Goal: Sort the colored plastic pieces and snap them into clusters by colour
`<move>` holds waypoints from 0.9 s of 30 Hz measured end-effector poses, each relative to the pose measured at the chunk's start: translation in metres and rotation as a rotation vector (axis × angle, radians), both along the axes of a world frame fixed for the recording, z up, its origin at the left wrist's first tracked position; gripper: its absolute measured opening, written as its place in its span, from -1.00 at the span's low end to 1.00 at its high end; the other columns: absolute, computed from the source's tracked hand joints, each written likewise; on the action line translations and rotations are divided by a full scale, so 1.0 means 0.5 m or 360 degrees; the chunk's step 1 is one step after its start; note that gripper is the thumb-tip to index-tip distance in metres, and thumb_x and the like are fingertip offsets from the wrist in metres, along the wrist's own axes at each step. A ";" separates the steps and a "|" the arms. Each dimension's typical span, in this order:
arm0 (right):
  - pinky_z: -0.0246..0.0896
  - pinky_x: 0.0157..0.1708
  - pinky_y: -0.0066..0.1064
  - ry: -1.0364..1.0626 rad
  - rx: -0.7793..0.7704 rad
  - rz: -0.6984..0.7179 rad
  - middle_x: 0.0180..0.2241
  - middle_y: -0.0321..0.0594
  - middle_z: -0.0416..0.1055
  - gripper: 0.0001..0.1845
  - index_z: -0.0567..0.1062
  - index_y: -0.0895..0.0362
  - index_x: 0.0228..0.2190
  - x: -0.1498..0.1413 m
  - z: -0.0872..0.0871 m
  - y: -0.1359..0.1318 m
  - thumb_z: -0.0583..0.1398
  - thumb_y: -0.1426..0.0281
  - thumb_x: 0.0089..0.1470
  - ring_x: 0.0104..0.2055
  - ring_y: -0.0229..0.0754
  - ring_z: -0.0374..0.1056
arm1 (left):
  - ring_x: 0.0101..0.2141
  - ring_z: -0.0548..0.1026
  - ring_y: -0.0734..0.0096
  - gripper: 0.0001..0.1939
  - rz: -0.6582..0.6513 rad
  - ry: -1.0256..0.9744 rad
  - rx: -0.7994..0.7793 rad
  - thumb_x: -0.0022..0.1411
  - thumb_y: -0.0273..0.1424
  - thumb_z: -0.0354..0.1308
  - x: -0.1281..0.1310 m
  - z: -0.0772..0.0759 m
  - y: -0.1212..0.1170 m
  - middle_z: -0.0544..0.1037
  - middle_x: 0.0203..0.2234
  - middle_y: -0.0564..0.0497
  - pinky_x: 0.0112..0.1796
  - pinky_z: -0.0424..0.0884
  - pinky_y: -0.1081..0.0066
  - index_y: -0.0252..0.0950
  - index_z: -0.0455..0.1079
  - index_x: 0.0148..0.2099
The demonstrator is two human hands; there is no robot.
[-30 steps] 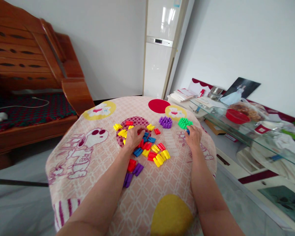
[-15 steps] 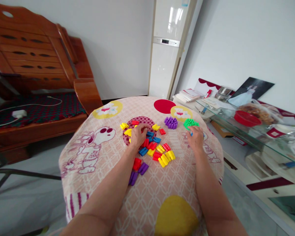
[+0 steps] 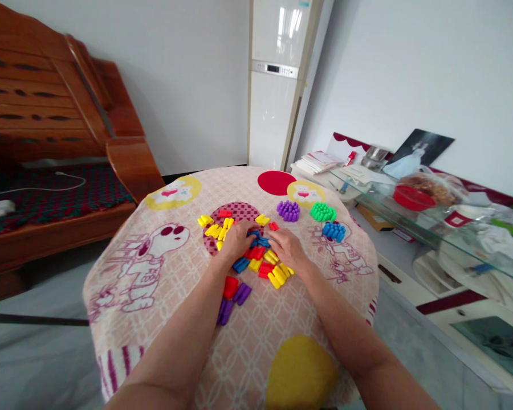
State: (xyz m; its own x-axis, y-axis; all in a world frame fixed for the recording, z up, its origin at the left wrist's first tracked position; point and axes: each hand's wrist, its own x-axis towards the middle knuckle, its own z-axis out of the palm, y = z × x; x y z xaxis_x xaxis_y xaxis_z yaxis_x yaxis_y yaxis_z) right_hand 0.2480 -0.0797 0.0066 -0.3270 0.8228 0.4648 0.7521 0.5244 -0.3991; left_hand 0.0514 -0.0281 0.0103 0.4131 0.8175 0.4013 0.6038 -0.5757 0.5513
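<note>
Many small coloured plastic pegs lie about on the round table. My left hand (image 3: 238, 239) is over the pile, fingers curled down on the blue pegs (image 3: 263, 242), its fingertips partly hidden. Just to the right, my right hand (image 3: 287, 249) reaches in with thumb and fingers apart, beside the same blue pegs. Red pegs (image 3: 256, 253) and yellow pegs (image 3: 277, 278) lie nearest the hands. Purple pegs (image 3: 226, 311) rest in front of my left wrist. Tight standing clusters are on the right: purple cluster (image 3: 288, 210), green cluster (image 3: 323, 212), blue cluster (image 3: 334, 231).
A patterned cloth (image 3: 248, 347) covers the table. A wooden bench (image 3: 38, 108) stands to the left. On the right is a glass-topped cabinet (image 3: 427, 233) with a red bowl (image 3: 414, 197) and papers. A tall white appliance (image 3: 271, 108) stands behind.
My right hand has left the area by the green cluster and moved left to the pile. A blue cluster now shows where it was. My left hand stays over the pile.
</note>
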 end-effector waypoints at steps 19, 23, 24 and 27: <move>0.33 -0.21 -0.37 0.0278 -0.0200 -0.0334 -0.26 -0.16 0.60 -0.78 0.62 0.11 -0.23 0.056 0.024 -0.001 0.25 0.47 0.04 -0.27 -0.15 0.49 | -0.25 0.58 0.30 -0.73 -0.0191 -0.0628 -0.0230 0.15 -0.42 0.12 0.013 0.007 -0.016 0.62 -0.24 -0.07 -0.16 0.53 0.29 -0.32 0.47 -0.09; 0.34 -0.18 -0.33 0.0073 -0.0268 -0.0682 -0.28 -0.08 0.62 -0.68 0.61 0.16 -0.13 0.135 0.036 -0.008 0.24 0.46 0.03 -0.25 -0.08 0.51 | -0.31 0.56 0.33 -0.73 0.0102 -0.0469 -0.0031 0.14 -0.45 0.08 -0.003 0.008 -0.007 0.63 -0.27 -0.05 -0.20 0.49 0.34 -0.31 0.52 -0.13; 0.33 -0.19 -0.33 -0.0003 -0.0311 -0.0716 -0.30 -0.08 0.62 -0.66 0.61 0.17 -0.12 0.151 0.039 -0.010 0.25 0.47 0.01 -0.25 -0.07 0.51 | -0.32 0.56 0.34 -0.72 0.0141 -0.0432 -0.0011 0.14 -0.46 0.07 -0.006 0.007 -0.006 0.63 -0.28 -0.05 -0.21 0.49 0.35 -0.31 0.53 -0.13; 0.31 -0.24 -0.38 -0.0159 -0.0429 -0.0676 -0.34 -0.12 0.61 -0.67 0.63 0.16 -0.17 0.177 0.044 -0.018 0.23 0.51 -0.02 -0.28 -0.09 0.51 | -0.33 0.55 0.35 -0.71 0.0153 -0.0282 -0.0007 0.14 -0.45 0.07 -0.008 0.006 -0.008 0.64 -0.26 -0.04 -0.23 0.46 0.39 -0.28 0.55 -0.14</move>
State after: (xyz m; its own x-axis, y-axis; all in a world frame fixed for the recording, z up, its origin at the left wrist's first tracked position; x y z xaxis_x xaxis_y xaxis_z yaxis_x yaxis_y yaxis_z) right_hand 0.3365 -0.0886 0.0288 0.0304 0.9790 0.2017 0.9178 0.0525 -0.3934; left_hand 0.0476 -0.0319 0.0134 0.2565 0.8517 0.4570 0.5491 -0.5175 0.6562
